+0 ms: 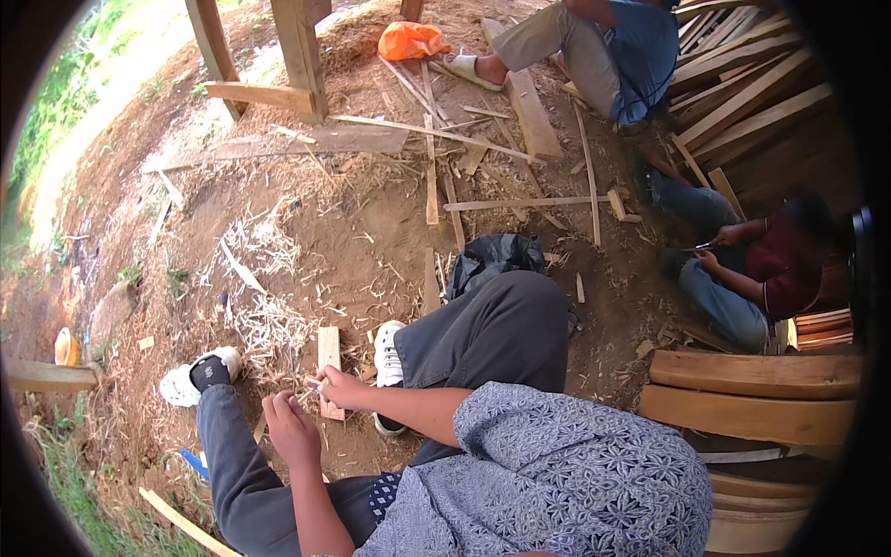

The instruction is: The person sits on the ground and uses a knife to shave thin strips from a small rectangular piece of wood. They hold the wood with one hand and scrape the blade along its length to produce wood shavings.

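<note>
My right hand (343,388) is closed, with a small pale end, perhaps wood, showing at its fingertips; its kind is too small to tell. Just to its left, my left hand (291,427) is raised with bent fingers pressed together, and whatever they hold is hidden. The two hands are close but apart. Below my right hand, a short flat wooden board (329,347) lies on the ground between my white shoes.
Wood shavings (269,320) and thin strips cover the dirt ahead. A black bag (494,260) lies beyond my right knee. Two people sit at the right, one holding a small tool (703,247). Stacked timber (756,373) stands at right, an orange bag (411,41) far ahead.
</note>
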A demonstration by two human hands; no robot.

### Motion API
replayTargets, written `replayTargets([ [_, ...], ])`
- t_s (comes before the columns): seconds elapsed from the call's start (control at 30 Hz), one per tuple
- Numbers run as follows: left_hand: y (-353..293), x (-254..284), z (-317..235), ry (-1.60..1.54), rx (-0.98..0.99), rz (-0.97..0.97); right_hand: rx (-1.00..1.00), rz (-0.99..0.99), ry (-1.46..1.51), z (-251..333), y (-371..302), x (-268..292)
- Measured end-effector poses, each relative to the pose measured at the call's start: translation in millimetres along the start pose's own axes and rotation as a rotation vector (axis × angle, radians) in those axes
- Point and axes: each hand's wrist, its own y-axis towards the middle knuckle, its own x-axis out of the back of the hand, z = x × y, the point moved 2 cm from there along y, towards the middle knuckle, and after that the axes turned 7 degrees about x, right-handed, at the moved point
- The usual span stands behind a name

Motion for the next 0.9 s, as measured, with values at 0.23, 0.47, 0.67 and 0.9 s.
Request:
replayTargets([
  [0.23,-4.7,14.6,-7.2,0.233,0.075,0.129,0.009,0.003,-0.013,2.7,-2.4,1.3],
  [0.47,-12.4,23.7,-5.0,0.382,-0.056,0.295,0.024,-0.003,-0.035,1.7,-0.4,-2.8],
  [0.67,-10.3,26.8,-0.5,0.347,-0.185,0.339,0.059,-0.049,-0.103,-13.2,6.7,-1.4],
  [0.9,-1.2,32.3,5.6,0.336,-0.235,0.281,0.036,-0.057,-0.110,-11.0,2.9,2.4],
])
